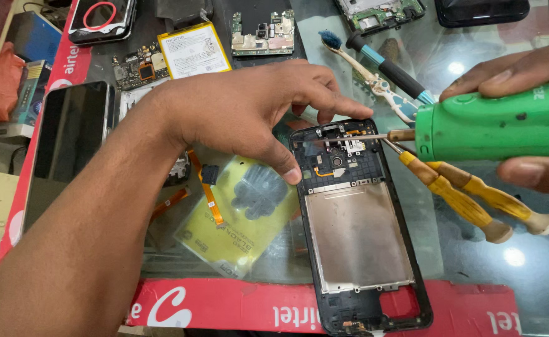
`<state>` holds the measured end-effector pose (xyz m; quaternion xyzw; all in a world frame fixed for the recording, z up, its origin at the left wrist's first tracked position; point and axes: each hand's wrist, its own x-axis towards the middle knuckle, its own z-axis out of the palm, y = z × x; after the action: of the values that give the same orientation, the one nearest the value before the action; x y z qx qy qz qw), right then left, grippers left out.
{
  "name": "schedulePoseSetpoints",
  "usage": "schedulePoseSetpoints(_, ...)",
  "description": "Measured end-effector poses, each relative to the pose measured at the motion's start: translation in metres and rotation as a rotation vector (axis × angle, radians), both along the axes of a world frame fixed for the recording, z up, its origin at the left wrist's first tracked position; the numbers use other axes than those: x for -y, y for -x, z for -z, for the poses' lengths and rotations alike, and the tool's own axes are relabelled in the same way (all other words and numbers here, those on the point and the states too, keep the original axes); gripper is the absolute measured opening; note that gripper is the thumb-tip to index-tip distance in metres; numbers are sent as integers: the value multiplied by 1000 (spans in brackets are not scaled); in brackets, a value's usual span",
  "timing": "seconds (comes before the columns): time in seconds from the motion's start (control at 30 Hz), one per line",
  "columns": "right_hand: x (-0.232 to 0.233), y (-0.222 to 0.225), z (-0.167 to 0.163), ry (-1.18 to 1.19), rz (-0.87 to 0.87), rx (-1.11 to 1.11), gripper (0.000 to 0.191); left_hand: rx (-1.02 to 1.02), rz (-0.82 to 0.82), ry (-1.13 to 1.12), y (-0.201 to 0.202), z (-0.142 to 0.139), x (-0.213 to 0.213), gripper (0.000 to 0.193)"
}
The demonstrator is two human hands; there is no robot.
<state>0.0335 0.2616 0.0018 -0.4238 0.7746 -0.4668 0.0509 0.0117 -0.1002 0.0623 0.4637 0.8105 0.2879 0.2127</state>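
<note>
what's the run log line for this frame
left hand: steadies phone frame at top edge | right hand: holds green driver, bit at frame top | yellow screwdrivers: beside frame on glass

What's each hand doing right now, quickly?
Left hand: open, fingertips steadying the opened phone frame.
Right hand: closed around the green electric screwdriver.

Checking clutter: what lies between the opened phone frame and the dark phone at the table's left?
In the head view, a yellow packet and orange flex cables lie between the phone frame and dark phone.
</note>
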Motion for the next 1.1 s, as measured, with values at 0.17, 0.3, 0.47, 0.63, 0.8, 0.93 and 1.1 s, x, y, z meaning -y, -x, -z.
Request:
schedulePoseSetpoints(0.17,2,-4,-1,-12,26,-21,63,16,-16,8,0,1,1,101)
schedulePoseSetpoints(0.3,9,-2,-6,32,27,-35,61,-12,52,-11,2,1,5,99)
schedulePoseSetpoints(0.47,10,8,-6,94,-44,-24,61,-44,129,-36,5,1,10,98)
schedulePoseSetpoints(0.63,-3,8,6,26,1,-37,62,13,57,35,5,1,11,93)
schedulePoseSetpoints(0.8,-4,7,11,3,-9,-47,62,-2,60,21,4,1,9,92)
schedulePoseSetpoints(0.93,-3,6,10,7,-30,-19,62,9,40,22,3,-1,8,92)
schedulePoseSetpoints(1.1,-15,14,24,16,-56,25,63,18,12,49,2,-2,7,92)
